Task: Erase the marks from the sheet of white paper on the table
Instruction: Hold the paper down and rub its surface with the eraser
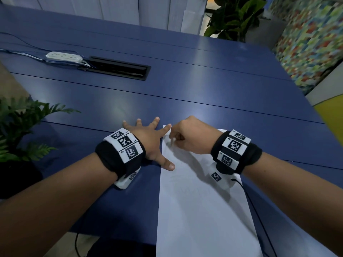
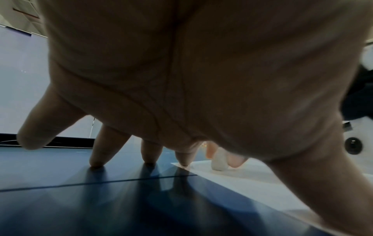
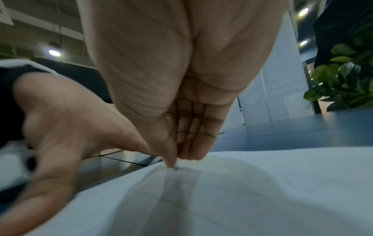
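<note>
A white sheet of paper [image 1: 200, 210] lies lengthwise on the blue table [image 1: 204, 86], with faint pencil marks [image 1: 185, 186] on it. My left hand [image 1: 148, 136] is spread flat, its thumb and index fingertip pressing the paper's left edge and its other fingers on the table. My right hand [image 1: 174, 138] hovers over the sheet's far left corner and pinches a small white eraser [image 2: 219, 162], whose lower end touches the paper [image 2: 252, 183]. In the right wrist view the pinching fingertips [image 3: 171, 162] meet the sheet [image 3: 242, 199] and hide the eraser.
A white power strip [image 1: 64, 56] and a black cable slot [image 1: 117, 68] sit at the far left of the table. A leafy plant [image 1: 20, 127] stands off the left edge, another [image 1: 235, 17] behind the table. A black cable [image 1: 254, 210] runs beside the paper's right edge.
</note>
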Demonstrator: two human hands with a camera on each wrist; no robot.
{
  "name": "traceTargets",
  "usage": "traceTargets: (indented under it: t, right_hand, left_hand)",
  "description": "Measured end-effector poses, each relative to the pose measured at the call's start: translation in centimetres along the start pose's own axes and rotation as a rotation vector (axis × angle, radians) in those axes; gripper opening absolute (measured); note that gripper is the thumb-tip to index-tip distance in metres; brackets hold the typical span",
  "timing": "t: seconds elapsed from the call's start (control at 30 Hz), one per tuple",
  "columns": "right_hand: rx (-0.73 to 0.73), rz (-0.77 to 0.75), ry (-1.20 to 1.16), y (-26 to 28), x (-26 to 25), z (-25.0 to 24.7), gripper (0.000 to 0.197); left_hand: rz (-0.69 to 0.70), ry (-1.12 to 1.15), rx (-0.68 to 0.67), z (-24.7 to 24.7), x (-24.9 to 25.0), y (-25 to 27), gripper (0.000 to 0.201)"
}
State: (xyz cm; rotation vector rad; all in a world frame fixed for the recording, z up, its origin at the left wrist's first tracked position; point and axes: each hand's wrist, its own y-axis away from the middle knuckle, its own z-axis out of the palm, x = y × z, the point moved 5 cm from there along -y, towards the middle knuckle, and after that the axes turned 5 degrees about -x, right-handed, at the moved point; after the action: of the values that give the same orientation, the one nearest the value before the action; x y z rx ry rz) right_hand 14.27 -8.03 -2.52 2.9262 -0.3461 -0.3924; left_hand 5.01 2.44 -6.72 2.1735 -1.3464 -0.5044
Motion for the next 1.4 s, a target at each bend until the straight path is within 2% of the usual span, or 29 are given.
traceTargets:
  t: [0.13,0.27,0.43,0.57,0.7,0.83,1.0,1.13,1.3,1.4]
  right_hand:
    - [0.068,0.102,0.002,-0.4,1.3,-0.7,0.025]
    - [-0.013,0.02,0.016,-0.2,0.2,-0.3,0.024]
    - [0.052,0.18,0.016,0.3,2.4,-0.6,0.017]
    - [-0.007,0.085,0.022,0.9,0.9,0.5,0.02]
    - [0.044,0.239,-0.02,0.7,3.1,-0.2,0.022]
    - [0.012,0.139,-0.005,1.4,1.1,0.5,0.019]
    - [0.056,0.248,-0.019,1.1,3.2,-0.4,0.02]
    - [0.012,0.122,-0.038,1.6,1.0,0.4,0.021]
    - [0.045,0.24,-0.062,1.3,3.6,-0.4,0.023]
    - [0.044,0.184,-0.047,1.4,2.5,0.1,0.021]
  left_hand:
    - [0.002,-0.001,0.008,0.0,0.1,0.2,0.147]
    - [-0.005,0.0,0.001,-0.1,0.1,0.3,0.147]
    - [0.005,0.002,0.004,-0.1,0.1,0.2,0.149]
    - [0.007,0.004,0.005,-0.1,0.2,0.2,0.149]
    - [0.004,0.005,0.005,0.0,0.2,0.3,0.148]
    - [0.007,0.003,0.001,0.0,0.4,0.3,0.148]
    - [0.005,0.011,0.001,-0.1,0.2,0.3,0.148]
    - [0.0,0.004,-0.007,0.0,0.2,0.3,0.147]
    - [0.003,0.006,-0.016,-0.1,0.2,0.2,0.149]
    - [0.004,0.002,-0.014,0.0,0.2,0.3,0.148]
